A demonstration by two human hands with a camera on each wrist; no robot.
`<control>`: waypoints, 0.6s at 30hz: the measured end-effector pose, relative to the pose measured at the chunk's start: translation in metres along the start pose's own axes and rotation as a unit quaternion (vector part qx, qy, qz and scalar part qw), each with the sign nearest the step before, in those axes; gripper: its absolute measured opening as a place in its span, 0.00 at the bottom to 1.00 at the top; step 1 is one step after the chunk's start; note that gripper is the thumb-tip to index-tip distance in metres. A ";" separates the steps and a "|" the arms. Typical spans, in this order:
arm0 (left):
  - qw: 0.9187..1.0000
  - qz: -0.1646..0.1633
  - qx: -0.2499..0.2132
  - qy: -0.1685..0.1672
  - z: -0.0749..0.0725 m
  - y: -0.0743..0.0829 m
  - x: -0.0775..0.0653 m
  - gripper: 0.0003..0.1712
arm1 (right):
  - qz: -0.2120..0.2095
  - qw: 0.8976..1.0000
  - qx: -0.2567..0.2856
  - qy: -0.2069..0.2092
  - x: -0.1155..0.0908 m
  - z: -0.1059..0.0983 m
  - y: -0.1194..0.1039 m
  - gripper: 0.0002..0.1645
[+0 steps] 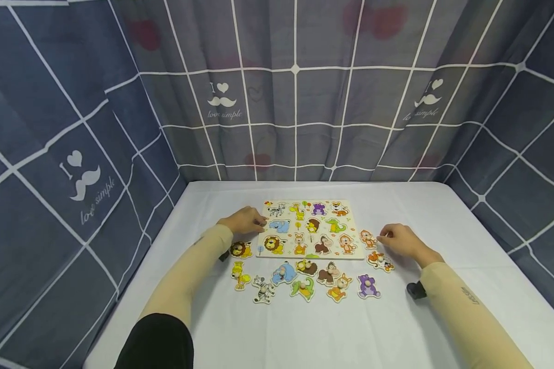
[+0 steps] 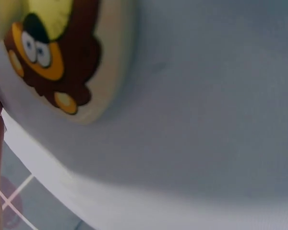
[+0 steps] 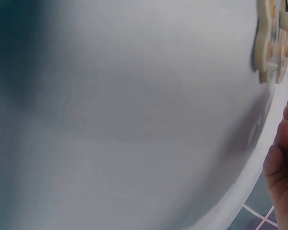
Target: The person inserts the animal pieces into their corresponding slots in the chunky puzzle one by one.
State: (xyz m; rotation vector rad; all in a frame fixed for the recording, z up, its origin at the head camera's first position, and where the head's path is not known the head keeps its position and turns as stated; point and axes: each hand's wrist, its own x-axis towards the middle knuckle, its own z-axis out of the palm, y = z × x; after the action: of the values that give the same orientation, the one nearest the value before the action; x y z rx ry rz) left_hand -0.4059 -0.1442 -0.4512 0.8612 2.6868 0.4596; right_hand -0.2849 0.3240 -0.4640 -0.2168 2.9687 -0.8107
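A wooden animal puzzle board (image 1: 311, 255) lies on the white table. My left hand (image 1: 243, 220) is at its left edge, fingertips touching or very close to it. Below that hand lies a lion piece (image 1: 241, 249), which the left wrist view shows large, as a lion face (image 2: 81, 62). My right hand (image 1: 402, 241) is right of the board, loosely bent fingers beside a monkey piece (image 1: 368, 239); contact is unclear. A tiger piece (image 1: 380, 261) lies just below. In the right wrist view the fingers (image 3: 286, 134) show nothing gripped, and knobbed pieces stand above them.
In front of the board lie a giraffe (image 1: 240, 277), a zebra (image 1: 263, 290), an elephant (image 1: 283, 273), a hedgehog (image 1: 307, 267), a crocodile (image 1: 302, 289), a brown horse-like piece (image 1: 329, 273), a kangaroo (image 1: 339, 288) and a purple animal (image 1: 368, 287). Checked curtains (image 1: 272, 102) surround the table.
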 end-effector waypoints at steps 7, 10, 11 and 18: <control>1.000 -0.005 -0.002 0.000 -0.001 0.006 -0.001 0.20 | 0.019 0.998 0.045 -0.026 0.004 0.001 -0.006 0.13; 1.000 -0.006 -0.001 0.002 0.000 0.006 0.000 0.19 | 0.027 0.998 0.049 -0.029 0.006 0.003 -0.008 0.12; 1.000 -0.005 -0.001 0.003 0.000 0.005 0.000 0.19 | 0.028 0.998 0.049 -0.029 0.007 0.004 -0.008 0.11; 1.000 0.006 0.002 0.001 0.000 0.006 -0.001 0.17 | 0.027 0.998 0.053 -0.029 0.009 0.009 -0.012 0.11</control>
State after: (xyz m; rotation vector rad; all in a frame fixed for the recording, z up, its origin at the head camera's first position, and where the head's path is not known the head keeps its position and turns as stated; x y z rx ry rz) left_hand -0.4018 -0.1400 -0.4487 0.8791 2.6869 0.4572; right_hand -0.2917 0.3079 -0.4662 -0.1524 2.8553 -0.9359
